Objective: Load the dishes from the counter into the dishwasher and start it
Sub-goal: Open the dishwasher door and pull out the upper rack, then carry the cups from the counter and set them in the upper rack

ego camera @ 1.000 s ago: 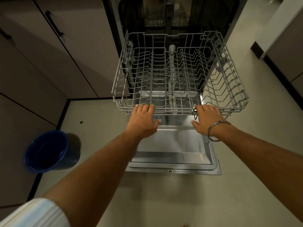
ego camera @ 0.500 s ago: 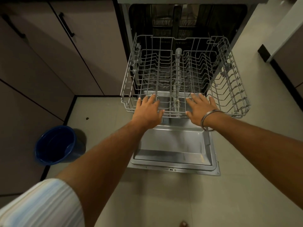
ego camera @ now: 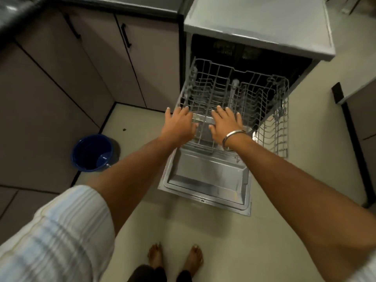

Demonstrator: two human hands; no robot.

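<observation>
The dishwasher (ego camera: 258,23) stands open with its door (ego camera: 207,180) folded flat onto the floor. Its grey wire rack (ego camera: 270,110) is pulled out over the door and holds no dishes. My left hand (ego camera: 179,125) hovers over the rack's front left corner with fingers spread and straight. My right hand (ego camera: 225,125), with a metal bangle on the wrist, is held flat over the rack's front middle, fingers straight. Neither hand grips anything. No dishes show in this view.
A blue bucket (ego camera: 92,152) sits on the floor to the left, by the corner cabinets (ego camera: 85,64). A dark counter edge (ego camera: 18,11) runs along the top left. My bare feet (ego camera: 175,257) stand on the pale floor before the door.
Both hands have let go of the rack's front rim and now have straight fingers above it. The view has risen and pulled back, so the dishwasher top and my feet show.
</observation>
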